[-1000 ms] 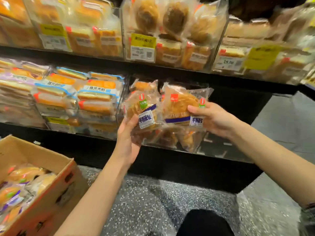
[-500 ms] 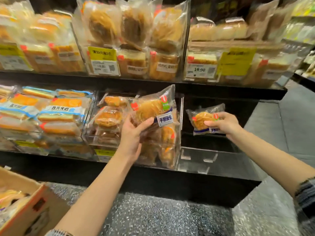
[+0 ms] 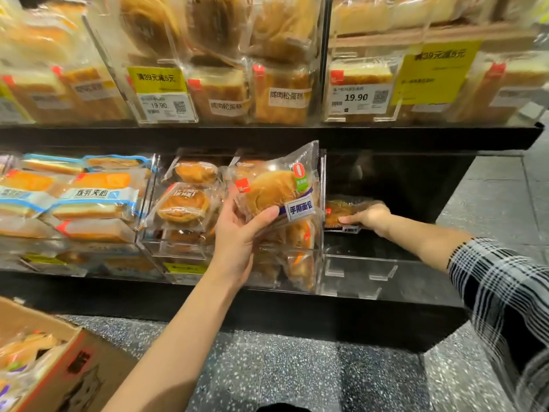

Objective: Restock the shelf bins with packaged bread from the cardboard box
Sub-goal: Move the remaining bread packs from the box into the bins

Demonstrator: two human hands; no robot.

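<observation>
My left hand (image 3: 237, 236) grips a clear packet of golden bread (image 3: 276, 188) with a blue-and-white label, held in front of the middle clear bin (image 3: 228, 263) on the lower shelf. My right hand (image 3: 367, 217) reaches into the dark right-hand bin (image 3: 371, 275) and holds a second bread packet (image 3: 341, 212) against its inside left wall. The cardboard box (image 3: 74, 370) stands at the bottom left with several bread packets (image 3: 26, 352) inside.
Left lower bins hold blue-striped sandwich packs (image 3: 89, 197). The upper shelf carries cake and bread packs behind yellow price tags (image 3: 157, 80). A black shelf edge (image 3: 267, 138) runs between levels. Speckled floor (image 3: 282, 367) lies below, grey floor to the right.
My right hand has carried its packet rightward and deeper into the dark bin. My left hand has kept its packet in front of the middle bin. The view has moved closer.
</observation>
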